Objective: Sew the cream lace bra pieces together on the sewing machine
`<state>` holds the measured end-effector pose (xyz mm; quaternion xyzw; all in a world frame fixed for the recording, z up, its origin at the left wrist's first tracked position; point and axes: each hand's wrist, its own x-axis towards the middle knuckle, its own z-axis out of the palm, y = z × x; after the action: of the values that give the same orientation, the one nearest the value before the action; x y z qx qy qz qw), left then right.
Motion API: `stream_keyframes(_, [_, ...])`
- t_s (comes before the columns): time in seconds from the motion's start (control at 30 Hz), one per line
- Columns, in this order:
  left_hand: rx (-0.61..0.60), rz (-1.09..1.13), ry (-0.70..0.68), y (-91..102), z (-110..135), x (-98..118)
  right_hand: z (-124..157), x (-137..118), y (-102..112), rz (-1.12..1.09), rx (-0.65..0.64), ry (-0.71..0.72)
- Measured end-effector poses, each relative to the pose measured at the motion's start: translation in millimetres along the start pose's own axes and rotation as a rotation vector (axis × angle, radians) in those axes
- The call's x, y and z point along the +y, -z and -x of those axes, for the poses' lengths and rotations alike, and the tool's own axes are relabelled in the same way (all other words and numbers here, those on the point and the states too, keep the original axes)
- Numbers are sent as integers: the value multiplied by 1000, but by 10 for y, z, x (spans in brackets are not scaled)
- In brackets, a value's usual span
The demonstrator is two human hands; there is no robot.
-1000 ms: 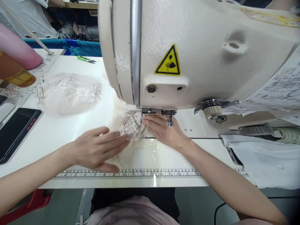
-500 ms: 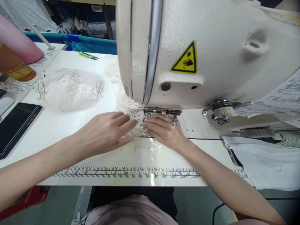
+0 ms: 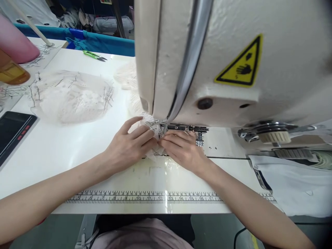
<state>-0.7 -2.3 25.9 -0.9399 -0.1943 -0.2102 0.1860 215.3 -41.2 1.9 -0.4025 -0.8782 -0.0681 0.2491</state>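
Note:
Off-white lace fabric (image 3: 135,103) lies under the head of a sewing machine (image 3: 178,62), bunched around the presser foot area. My left hand (image 3: 132,143) is on the lace just left of the needle, its thumb and fingertips closed on the edge and its index finger bent and raised. Close beside it, my right hand (image 3: 181,148) pinches the same lace in front of the needle, partly beneath the metal presser and tension parts (image 3: 199,133). The needle point itself is hidden by the machine head and my fingers.
To the left lies another lace piece (image 3: 75,100) with loose dark threads. Green thread snips (image 3: 94,55) sit behind it, and a black phone (image 3: 15,133) is at the left edge. A printed ruler (image 3: 145,197) runs along the table front. White cloth (image 3: 293,186) hangs at right.
My left hand has shifted onto the lace, with its index finger now lifted and bent. My right hand stays near the needle. The view has moved closer to the machine head.

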Motion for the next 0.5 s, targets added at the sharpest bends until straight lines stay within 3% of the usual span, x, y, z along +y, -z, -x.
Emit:
stream_keyframes(0.23, [-184, 222, 42, -162, 123, -2, 17, -18, -22, -26, -26, -32])
stream_keyframes(0.5, [-246, 258, 22, -143, 125, -97, 27, -44, -80, -8, -28, -40])
